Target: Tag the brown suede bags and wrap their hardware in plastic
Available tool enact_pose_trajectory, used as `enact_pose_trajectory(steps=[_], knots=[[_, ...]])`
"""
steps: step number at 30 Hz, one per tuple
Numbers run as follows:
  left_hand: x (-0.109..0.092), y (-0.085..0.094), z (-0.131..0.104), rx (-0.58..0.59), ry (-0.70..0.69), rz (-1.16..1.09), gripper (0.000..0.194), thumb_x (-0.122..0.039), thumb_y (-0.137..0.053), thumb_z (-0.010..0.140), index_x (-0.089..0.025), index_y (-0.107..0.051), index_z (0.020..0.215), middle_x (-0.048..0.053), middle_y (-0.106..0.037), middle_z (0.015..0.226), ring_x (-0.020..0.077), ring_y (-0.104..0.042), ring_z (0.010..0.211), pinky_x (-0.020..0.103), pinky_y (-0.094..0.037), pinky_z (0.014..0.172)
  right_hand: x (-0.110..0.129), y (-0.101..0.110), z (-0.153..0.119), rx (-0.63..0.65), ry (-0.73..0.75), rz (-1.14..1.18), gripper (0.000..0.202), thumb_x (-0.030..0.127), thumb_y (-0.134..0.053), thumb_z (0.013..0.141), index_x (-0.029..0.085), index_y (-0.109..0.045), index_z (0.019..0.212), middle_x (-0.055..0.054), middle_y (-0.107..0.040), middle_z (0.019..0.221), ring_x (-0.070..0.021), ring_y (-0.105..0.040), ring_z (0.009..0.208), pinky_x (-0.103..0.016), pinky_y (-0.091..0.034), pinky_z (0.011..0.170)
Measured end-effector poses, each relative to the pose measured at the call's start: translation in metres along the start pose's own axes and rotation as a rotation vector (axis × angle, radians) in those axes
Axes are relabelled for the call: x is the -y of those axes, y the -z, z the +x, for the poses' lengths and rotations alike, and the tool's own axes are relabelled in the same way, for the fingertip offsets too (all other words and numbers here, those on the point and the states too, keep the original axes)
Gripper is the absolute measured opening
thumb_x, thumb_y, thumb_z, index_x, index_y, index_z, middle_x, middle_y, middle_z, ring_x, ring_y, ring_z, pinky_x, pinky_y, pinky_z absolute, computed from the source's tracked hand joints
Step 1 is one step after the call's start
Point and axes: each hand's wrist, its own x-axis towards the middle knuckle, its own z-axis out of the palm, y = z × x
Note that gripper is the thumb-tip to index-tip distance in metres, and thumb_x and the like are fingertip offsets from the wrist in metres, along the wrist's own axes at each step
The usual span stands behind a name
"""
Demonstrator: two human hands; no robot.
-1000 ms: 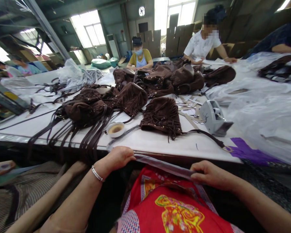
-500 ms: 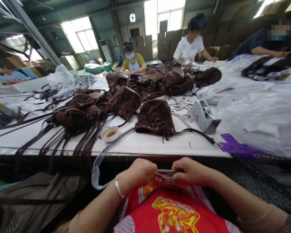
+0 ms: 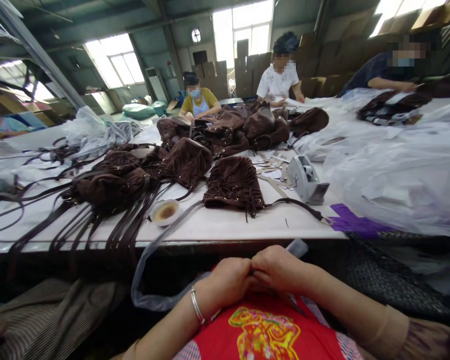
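Observation:
My left hand [image 3: 228,281], with a silver bangle at the wrist, is closed on a bag strap [image 3: 145,272] covered in clear plastic. My right hand [image 3: 279,270] grips the same strap, its knuckles against the left hand. A short plastic-covered end sticks out beyond the right hand. From my hands the strap loops down to the left, then up over the table edge to a dark brown fringed bag [image 3: 232,184]. The part between my fingers is hidden. Both hands are just above my red apron [image 3: 262,330].
More brown bags [image 3: 112,175] and dangling straps cover the table's left and middle. A tape roll [image 3: 165,212] lies near the front edge. A grey tape dispenser [image 3: 306,180], purple tape [image 3: 354,220] and plastic bags [image 3: 393,175] are on the right. Several people work around the table.
My hands have come together from slightly apart, hiding the strap stretch between them. The plastic-covered end now shows past my right hand. The view has shifted slightly.

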Motion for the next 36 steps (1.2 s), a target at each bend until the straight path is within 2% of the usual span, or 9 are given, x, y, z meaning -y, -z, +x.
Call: enact_pose_trajectory(steps=[6,12,14,17,19,23,26,32,36], knots=[[0.021,-0.009,-0.011,-0.030,0.080,-0.091,0.032,-0.031,-0.044,0.095,-0.017,-0.068,0.082,0.003,-0.069,0.076,0.0158,-0.060,0.068,0.024,-0.042,0.065,-0.042,0.006,-0.028,-0.107,-0.049,-0.018,0.014,0.021,-0.057,0.088,0.019,-0.071,0.085,-0.004,-0.074,0.086,-0.0193,-0.067,0.082,-0.027,-0.042,0.073],[0.000,-0.017,-0.003,-0.055,-0.031,-0.330,0.022,-0.033,-0.055,0.090,-0.020,-0.067,0.103,0.004,-0.071,0.097,0.0179,-0.062,0.080,0.024,-0.043,0.069,-0.035,0.002,-0.017,-0.083,0.040,-0.122,0.013,0.018,-0.061,0.083,0.018,-0.069,0.073,-0.005,-0.071,0.076,-0.0196,-0.065,0.074,-0.031,-0.044,0.074],[-0.007,-0.022,0.008,-0.157,-0.037,-0.398,0.022,-0.033,-0.050,0.093,-0.017,-0.065,0.094,0.006,-0.070,0.090,0.0170,-0.059,0.075,0.025,-0.041,0.067,-0.030,0.003,-0.013,-0.242,0.082,-0.117,0.010,0.018,-0.061,0.084,0.019,-0.071,0.083,-0.007,-0.073,0.086,-0.0232,-0.066,0.087,-0.036,-0.045,0.084],[-0.004,-0.028,0.017,-0.386,0.082,-0.619,0.034,-0.038,-0.040,0.098,-0.016,-0.058,0.080,0.002,-0.059,0.070,0.0124,-0.048,0.061,0.024,-0.037,0.059,-0.034,0.006,-0.016,-0.739,-0.025,0.020,0.025,0.027,-0.058,0.090,0.020,-0.068,0.111,-0.012,-0.068,0.115,-0.0284,-0.058,0.111,-0.044,-0.041,0.099],[0.000,-0.029,0.018,-0.480,0.153,-0.828,0.037,-0.045,-0.040,0.098,-0.016,-0.055,0.081,-0.003,-0.048,0.062,0.0098,-0.039,0.054,0.023,-0.032,0.052,-0.037,0.007,-0.018,-0.900,-0.203,0.264,0.034,0.037,-0.057,0.091,0.018,-0.064,0.118,-0.013,-0.068,0.109,-0.0260,-0.061,0.099,-0.041,-0.047,0.089],[-0.004,-0.026,0.014,-0.475,0.087,-0.973,0.039,-0.049,-0.042,0.098,-0.016,-0.056,0.086,-0.004,-0.045,0.063,0.0087,-0.037,0.053,0.022,-0.031,0.051,-0.026,0.000,-0.006,-0.534,-0.274,0.943,0.042,0.057,-0.051,0.092,0.017,-0.063,0.090,0.000,-0.057,0.066,-0.0122,-0.046,0.053,-0.025,-0.038,0.050],[-0.013,-0.024,0.010,-0.505,0.027,-0.834,0.039,-0.046,-0.040,0.100,-0.014,-0.060,0.090,0.000,-0.053,0.070,0.0105,-0.043,0.061,0.023,-0.037,0.058,-0.009,-0.009,0.010,-0.511,-0.265,1.193,0.047,0.060,-0.056,0.088,0.018,-0.052,0.069,0.006,-0.043,0.054,-0.0078,-0.033,0.046,-0.023,-0.025,0.044],[-0.013,-0.027,0.005,-0.571,0.021,-0.734,0.049,-0.041,-0.036,0.102,-0.014,-0.043,0.142,0.005,-0.065,0.084,0.0153,-0.056,0.069,0.028,-0.046,0.069,0.006,-0.027,0.022,-0.445,-0.297,1.315,0.048,0.062,-0.062,0.082,0.018,-0.051,0.065,0.006,-0.041,0.051,-0.0068,-0.029,0.044,-0.023,-0.020,0.043],[-0.013,-0.027,0.003,-0.574,0.032,-0.739,0.053,-0.040,-0.037,0.102,-0.013,-0.037,0.147,0.008,-0.068,0.094,0.0165,-0.060,0.076,0.029,-0.048,0.073,0.012,-0.038,0.018,-0.484,-0.260,1.192,0.048,0.060,-0.058,0.087,0.018,-0.049,0.065,0.005,-0.043,0.054,-0.0080,-0.032,0.048,-0.024,-0.024,0.046]])
